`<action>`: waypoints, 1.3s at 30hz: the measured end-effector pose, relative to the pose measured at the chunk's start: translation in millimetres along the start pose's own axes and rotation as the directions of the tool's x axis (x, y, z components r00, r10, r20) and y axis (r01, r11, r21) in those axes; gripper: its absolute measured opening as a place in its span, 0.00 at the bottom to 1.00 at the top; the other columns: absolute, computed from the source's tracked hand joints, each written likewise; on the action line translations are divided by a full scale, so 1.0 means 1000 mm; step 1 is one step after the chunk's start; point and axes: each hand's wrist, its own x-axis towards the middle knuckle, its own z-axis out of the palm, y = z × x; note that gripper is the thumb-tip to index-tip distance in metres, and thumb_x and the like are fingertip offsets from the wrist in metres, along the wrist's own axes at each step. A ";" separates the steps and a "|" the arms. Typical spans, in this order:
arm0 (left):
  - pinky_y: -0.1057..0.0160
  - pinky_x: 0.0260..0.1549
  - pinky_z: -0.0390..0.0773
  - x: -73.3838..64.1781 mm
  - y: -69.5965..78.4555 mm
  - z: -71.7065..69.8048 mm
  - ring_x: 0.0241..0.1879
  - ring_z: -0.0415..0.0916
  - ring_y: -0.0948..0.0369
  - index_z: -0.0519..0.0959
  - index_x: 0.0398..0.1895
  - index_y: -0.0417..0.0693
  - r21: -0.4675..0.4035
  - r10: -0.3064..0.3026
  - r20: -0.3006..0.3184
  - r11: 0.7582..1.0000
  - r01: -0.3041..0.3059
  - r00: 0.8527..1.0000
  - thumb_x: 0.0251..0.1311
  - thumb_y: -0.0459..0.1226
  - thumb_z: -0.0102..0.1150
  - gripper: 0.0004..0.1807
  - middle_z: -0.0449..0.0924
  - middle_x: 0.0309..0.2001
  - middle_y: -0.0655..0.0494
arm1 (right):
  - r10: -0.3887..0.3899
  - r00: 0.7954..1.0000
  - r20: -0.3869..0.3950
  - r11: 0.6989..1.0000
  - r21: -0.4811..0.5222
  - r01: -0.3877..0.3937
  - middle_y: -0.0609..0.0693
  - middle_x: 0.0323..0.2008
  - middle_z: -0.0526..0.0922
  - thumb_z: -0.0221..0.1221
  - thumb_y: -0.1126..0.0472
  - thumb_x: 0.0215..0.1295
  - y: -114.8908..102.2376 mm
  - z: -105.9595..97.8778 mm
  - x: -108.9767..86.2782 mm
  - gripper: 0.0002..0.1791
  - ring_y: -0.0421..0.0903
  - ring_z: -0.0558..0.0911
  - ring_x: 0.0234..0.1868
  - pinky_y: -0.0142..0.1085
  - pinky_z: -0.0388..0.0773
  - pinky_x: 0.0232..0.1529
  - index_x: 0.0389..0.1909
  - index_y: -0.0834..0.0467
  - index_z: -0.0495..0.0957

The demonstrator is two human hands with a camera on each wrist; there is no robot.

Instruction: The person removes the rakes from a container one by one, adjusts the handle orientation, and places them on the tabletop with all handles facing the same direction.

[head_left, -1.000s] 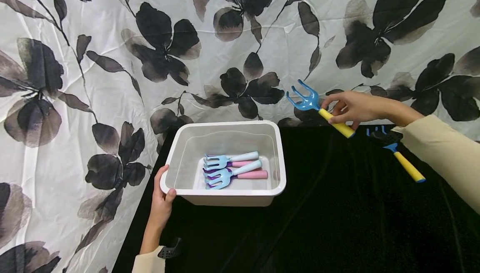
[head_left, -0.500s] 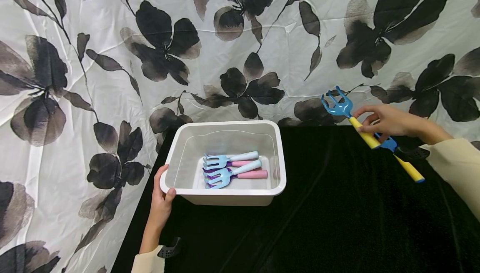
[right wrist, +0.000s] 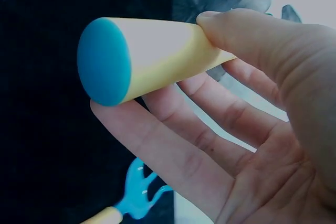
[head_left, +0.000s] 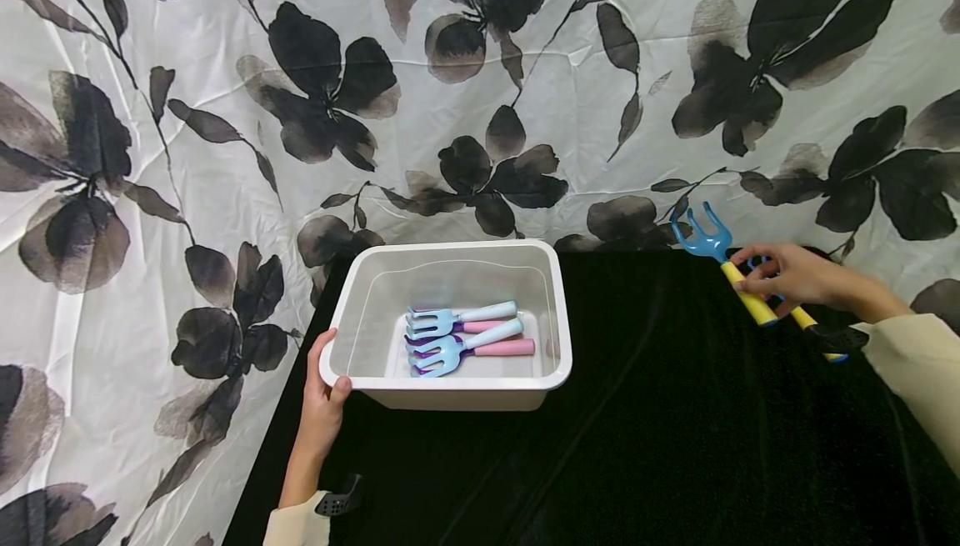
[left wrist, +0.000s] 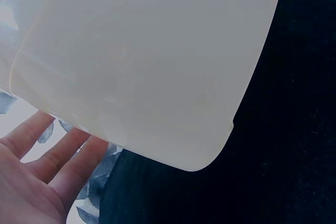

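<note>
In the head view my left hand (head_left: pixel 318 413) grips the left front corner of a white plastic bin (head_left: pixel 450 383), thumb on the rim. The left wrist view shows its fingers (left wrist: pixel 71 166) against the bin's outer wall. Inside the bin lie several toy garden forks, light blue ones (head_left: pixel 495 334) and purple ones with pink handles (head_left: pixel 506 348). To the right, my right hand (head_left: pixel 817 275) pinches the yellow handle of a blue garden fork (head_left: pixel 750 296), tines pointing up and away. Another blue-and-yellow garden fork (right wrist: pixel 137 198) lies beneath, partly hidden by the hand in the head view.
A black cloth (head_left: pixel 637 446) covers the table under the bin. Behind and along the left side hangs a white curtain (head_left: pixel 570 87) with dark flowers. The bin stands at the table's back left, close to the curtain.
My right hand has carried the blue garden fork rightward and down, away from the bin and over the other blue-and-yellow fork. My left hand and the bin have stayed put.
</note>
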 end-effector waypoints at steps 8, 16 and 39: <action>0.65 0.55 0.69 0.001 0.000 0.001 0.58 0.64 0.54 0.56 0.79 0.47 -0.017 0.011 0.000 1.000 -0.011 1.000 0.69 0.36 0.57 0.37 0.60 0.69 0.54 | 0.048 0.999 0.021 0.997 0.052 -0.049 0.58 0.43 0.84 0.61 0.57 0.73 0.033 0.009 -0.004 0.37 0.55 0.85 0.37 0.50 0.84 0.34 0.72 0.70 0.56; 0.65 0.55 0.70 0.000 0.000 0.002 0.58 0.64 0.55 0.56 0.79 0.47 -0.008 0.005 -0.004 1.000 -0.005 1.000 0.69 0.36 0.56 0.37 0.60 0.69 0.55 | 0.082 0.994 0.071 0.994 0.065 -0.087 0.57 0.43 0.84 0.59 0.57 0.75 0.056 0.014 -0.004 0.37 0.52 0.85 0.36 0.50 0.84 0.34 0.72 0.71 0.53; 0.65 0.54 0.70 -0.005 -0.004 -0.001 0.57 0.64 0.50 0.55 0.79 0.46 -0.041 0.036 0.013 0.999 -0.035 0.999 0.70 0.39 0.58 0.38 0.61 0.69 0.52 | 0.074 0.997 0.035 0.988 -0.138 -0.068 0.55 0.39 0.85 0.60 0.60 0.73 0.078 0.027 -0.001 0.28 0.52 0.84 0.35 0.49 0.84 0.30 0.64 0.72 0.64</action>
